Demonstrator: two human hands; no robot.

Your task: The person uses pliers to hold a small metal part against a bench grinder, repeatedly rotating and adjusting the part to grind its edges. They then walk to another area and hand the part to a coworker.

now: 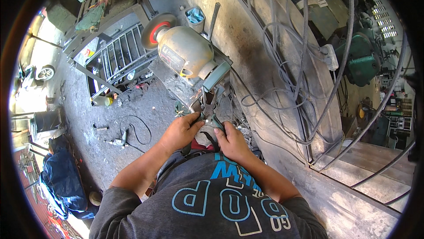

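Both my hands are closed round the dark handles of a pair of pliers point(208, 102) in front of me. My left hand point(182, 131) grips the left handle, and a dark handle end shows below it. The other handle lies in my right hand point(232, 140). The open-looking metal jaws point up at the grey wheel point(216, 75) of a bench grinder point(185, 51); a thin light piece shows at the jaw tips, too small to name. Whether the jaws touch the wheel I cannot tell. A few bright specks, perhaps sparks, show left of the jaws.
The grinder's other wheel point(158, 30), reddish at its hub, stands at the far left. A concrete wall point(251, 40) hung with loose cables point(282, 71) rises to the right. A corded power tool point(118, 141) lies on the floor point(132, 124), and a metal rack point(117, 56) stands beyond.
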